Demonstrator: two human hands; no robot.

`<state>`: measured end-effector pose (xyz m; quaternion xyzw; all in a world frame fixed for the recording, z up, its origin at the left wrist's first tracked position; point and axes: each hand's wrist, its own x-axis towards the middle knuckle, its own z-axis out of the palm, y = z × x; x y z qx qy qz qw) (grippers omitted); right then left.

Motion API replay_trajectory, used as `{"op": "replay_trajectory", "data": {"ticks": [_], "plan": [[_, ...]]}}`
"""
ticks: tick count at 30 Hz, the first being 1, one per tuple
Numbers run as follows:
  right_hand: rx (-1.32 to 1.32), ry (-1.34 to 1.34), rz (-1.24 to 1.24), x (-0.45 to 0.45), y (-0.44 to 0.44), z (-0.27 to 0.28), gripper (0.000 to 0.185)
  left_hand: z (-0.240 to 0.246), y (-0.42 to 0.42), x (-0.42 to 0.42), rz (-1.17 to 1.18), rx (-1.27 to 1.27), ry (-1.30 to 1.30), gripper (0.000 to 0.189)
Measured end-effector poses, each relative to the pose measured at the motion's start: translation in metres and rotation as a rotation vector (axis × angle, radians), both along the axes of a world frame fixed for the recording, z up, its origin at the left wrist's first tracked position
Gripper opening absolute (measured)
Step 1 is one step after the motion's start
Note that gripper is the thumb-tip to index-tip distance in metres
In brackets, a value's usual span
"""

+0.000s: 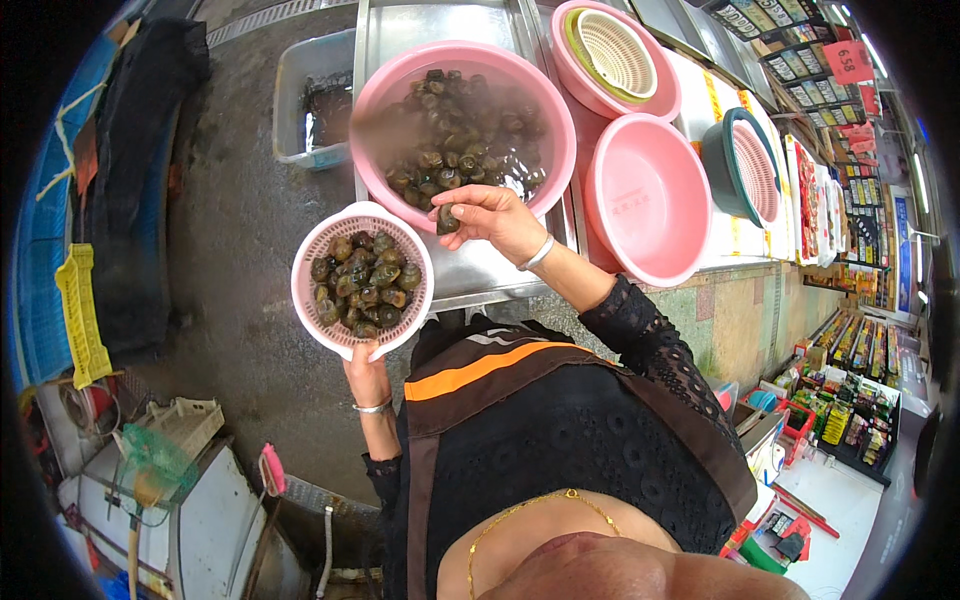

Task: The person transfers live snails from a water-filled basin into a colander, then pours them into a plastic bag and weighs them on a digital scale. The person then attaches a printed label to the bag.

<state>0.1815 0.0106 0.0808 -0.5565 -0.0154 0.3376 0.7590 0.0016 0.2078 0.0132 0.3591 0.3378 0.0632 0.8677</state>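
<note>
My left hand (367, 375) grips the near rim of a pink plastic colander (304, 289), which holds a heap of wet, dark snails (367, 281). Between the thumb and fingers of my right hand (487, 217) is a single snail (448, 219). That hand is just over the near rim of a large pink basin (559, 150). Water fills part of the basin, with many more snails (450, 161) lying in it, and the left side of the water looks cloudy. Both the basin and my right hand are above a stainless steel table (487, 274).
Left of the table, a translucent plastic tub (289, 112) holds dark water on the wet floor (255, 300). At the right stand a second pink basin (652, 202), stacked basins with a white colander (615, 52), and a dark green basin (720, 165). A green net (154, 457) lies lower left.
</note>
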Motion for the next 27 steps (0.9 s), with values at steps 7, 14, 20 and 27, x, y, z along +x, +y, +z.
{"op": "replay_trajectory", "data": {"ticks": [7, 14, 20, 27], "plan": [[0.045, -0.006, -0.107, 0.010, -0.007, -0.004, 0.025, -0.010, 0.000, -0.002, -0.013, 0.028, -0.011, 0.042], [0.051, -0.004, -0.163, 0.010, -0.013, -0.011, 0.023, -0.017, 0.002, -0.003, -0.038, -0.008, -0.051, 0.029], [0.139, 0.009, -0.177, 0.009, -0.013, -0.017, 0.019, -0.011, -0.001, -0.001, -0.020, -0.007, -0.047, 0.029], [0.384, 0.182, -0.150, 0.009, -0.019, -0.025, 0.021, -0.012, 0.000, 0.000, -0.046, 0.032, -0.029, 0.040]]}}
